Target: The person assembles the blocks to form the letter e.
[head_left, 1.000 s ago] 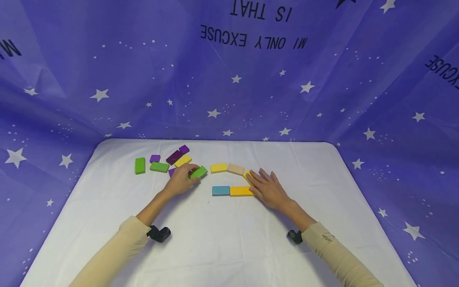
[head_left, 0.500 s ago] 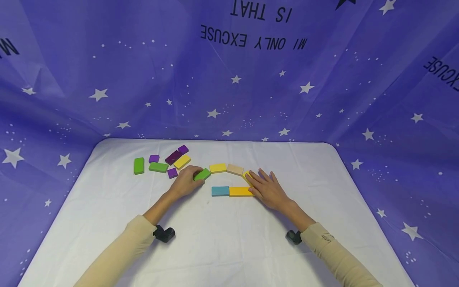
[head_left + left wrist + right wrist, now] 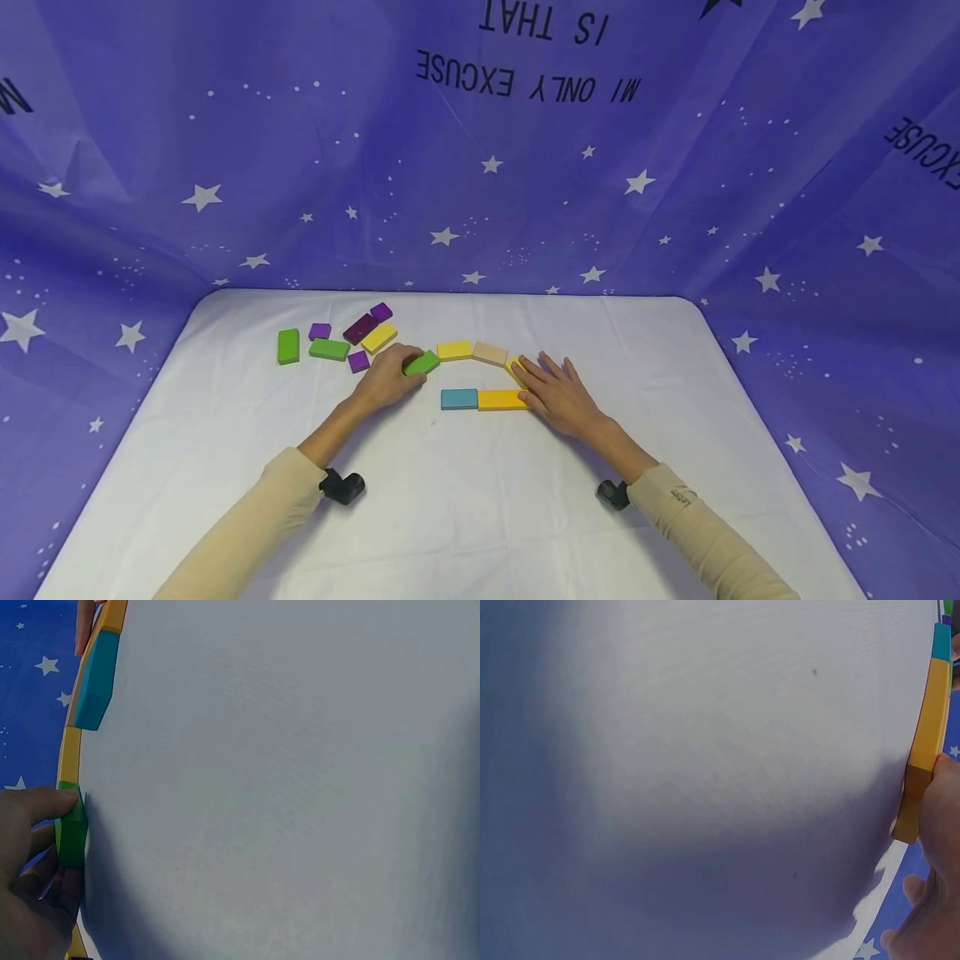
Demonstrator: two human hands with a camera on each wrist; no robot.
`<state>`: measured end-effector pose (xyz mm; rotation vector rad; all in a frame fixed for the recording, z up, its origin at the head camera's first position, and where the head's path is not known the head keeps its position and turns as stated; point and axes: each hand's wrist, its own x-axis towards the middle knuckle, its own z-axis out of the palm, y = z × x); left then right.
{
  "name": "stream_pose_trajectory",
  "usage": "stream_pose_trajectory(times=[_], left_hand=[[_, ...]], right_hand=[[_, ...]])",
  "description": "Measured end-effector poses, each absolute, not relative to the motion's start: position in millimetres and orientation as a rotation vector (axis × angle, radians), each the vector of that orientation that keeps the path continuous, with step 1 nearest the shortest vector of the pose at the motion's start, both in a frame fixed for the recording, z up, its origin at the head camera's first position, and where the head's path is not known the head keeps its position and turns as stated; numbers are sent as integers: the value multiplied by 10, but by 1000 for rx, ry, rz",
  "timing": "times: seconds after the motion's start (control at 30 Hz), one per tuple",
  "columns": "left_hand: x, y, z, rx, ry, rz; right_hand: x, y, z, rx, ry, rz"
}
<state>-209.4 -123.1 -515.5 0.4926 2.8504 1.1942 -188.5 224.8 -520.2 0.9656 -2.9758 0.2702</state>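
My left hand (image 3: 388,377) pinches a green block (image 3: 422,363) between thumb and fingers, its far corner right at the end of a yellow block (image 3: 454,351). A beige block (image 3: 490,354) continues from the yellow one, and a second yellow block (image 3: 514,369) slants down after it, forming a shallow arc. My right hand (image 3: 561,395) lies with fingers spread over that slanted block and the right end of an orange-yellow block (image 3: 501,401), partly hiding both. End to end with the orange-yellow block lies a blue block (image 3: 459,400), below the arc.
Left of my left hand lie a yellow block (image 3: 379,337), a dark purple block (image 3: 361,328), several small purple blocks (image 3: 358,362) and two green blocks (image 3: 328,349). Starry blue cloth (image 3: 480,208) rises behind the white table (image 3: 480,517).
My left hand has moved slightly right with the green block, bringing it up to the yellow block's end and uncovering a small purple block. The right hand stays in place.
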Motion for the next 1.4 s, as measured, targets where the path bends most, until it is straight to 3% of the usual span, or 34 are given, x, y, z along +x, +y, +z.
stream_pose_trajectory(times=[0.8, 1.17, 1.4], left_hand=[[-2114, -1361, -5109, 501, 2824, 1303], [-2083, -1994, -4939, 387, 2850, 1507], [-2043, -2525, -4874, 100, 3041, 1450]], right_hand=[[-1894, 2227, -5179, 968, -2979, 267], [-1891, 2210, -5182, 969, -2962, 292], [-1882, 2235, -5212, 970, -2940, 311]])
